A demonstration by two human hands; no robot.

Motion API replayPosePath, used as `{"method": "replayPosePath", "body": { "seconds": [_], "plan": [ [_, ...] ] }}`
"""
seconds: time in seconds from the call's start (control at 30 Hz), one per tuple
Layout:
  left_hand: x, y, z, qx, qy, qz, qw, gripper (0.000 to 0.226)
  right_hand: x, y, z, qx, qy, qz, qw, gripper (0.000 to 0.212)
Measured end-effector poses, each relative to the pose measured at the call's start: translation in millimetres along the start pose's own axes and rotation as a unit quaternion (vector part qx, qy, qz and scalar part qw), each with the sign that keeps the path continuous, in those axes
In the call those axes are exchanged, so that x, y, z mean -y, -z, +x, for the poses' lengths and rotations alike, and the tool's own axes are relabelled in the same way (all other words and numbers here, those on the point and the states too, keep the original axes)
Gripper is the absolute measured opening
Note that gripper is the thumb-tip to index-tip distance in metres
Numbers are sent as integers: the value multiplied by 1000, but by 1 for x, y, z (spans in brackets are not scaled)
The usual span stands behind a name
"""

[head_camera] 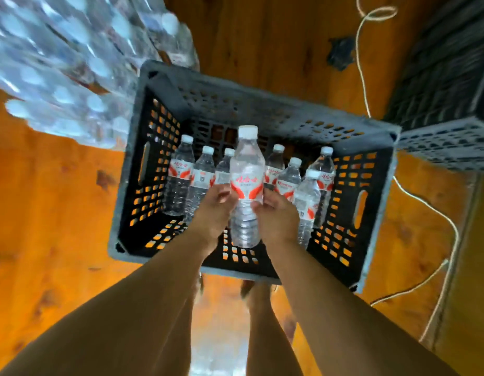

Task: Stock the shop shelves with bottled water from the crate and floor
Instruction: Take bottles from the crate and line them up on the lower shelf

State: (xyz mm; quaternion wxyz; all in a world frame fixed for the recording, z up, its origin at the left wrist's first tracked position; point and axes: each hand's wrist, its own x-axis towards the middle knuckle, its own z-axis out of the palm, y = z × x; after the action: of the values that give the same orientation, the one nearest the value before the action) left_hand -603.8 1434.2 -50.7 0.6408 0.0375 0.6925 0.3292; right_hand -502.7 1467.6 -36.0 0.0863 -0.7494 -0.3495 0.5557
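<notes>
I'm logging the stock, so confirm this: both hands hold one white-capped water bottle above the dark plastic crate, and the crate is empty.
Wrong on one point: the dark plastic crate is not empty. The head view shows several more water bottles standing in it. As stated, the left hand and right hand hold one white-capped water bottle above it.

water packs: blurred, cut by top and left edges | second crate: cut by right edge

one head-worn view looks steeply down from close above, over both forearms, onto the crate and wooden floor.
</notes>
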Motion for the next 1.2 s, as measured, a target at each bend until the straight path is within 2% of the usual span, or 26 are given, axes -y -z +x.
{"method": "replayPosePath", "body": {
  "seconds": [0.13,0.2,0.3,0.43,0.57,0.63,0.77,0.9,0.97,1.07,1.2],
  "plan": [
    [-62,12,-66,15,-73,-40,996,25,64,13,-61,-1,90,-24,996,31],
    [-93,21,-101,16,-122,-51,991,20,98,19,-94,-7,142,-27,989,31],
    [-139,39,-158,14,-191,-59,980,10,145,28,-146,27,206,-10,978,31],
    [-184,68,-243,-46,-245,-82,965,26,201,37,-223,80,297,-2,951,32],
    [-208,108,-339,-117,-298,-140,937,11,249,27,-311,141,378,-38,914,33],
    [-217,136,-382,-160,-331,-168,915,11,268,15,-356,178,423,-58,887,30],
    [-219,196,-458,-230,-367,-230,872,11,295,-24,-440,260,469,-93,839,33],
    [-200,267,-513,-307,-400,-266,822,15,303,-84,-512,335,524,-128,772,26],
    [-185,305,-534,-341,-414,-278,797,12,300,-123,-545,365,546,-131,743,29],
    [-159,362,-560,-383,-426,-296,764,16,286,-185,-588,407,548,-142,717,32],
    [-119,447,-578,-411,-417,-322,744,15,261,-274,-634,475,526,-165,686,44]
  ]
}}
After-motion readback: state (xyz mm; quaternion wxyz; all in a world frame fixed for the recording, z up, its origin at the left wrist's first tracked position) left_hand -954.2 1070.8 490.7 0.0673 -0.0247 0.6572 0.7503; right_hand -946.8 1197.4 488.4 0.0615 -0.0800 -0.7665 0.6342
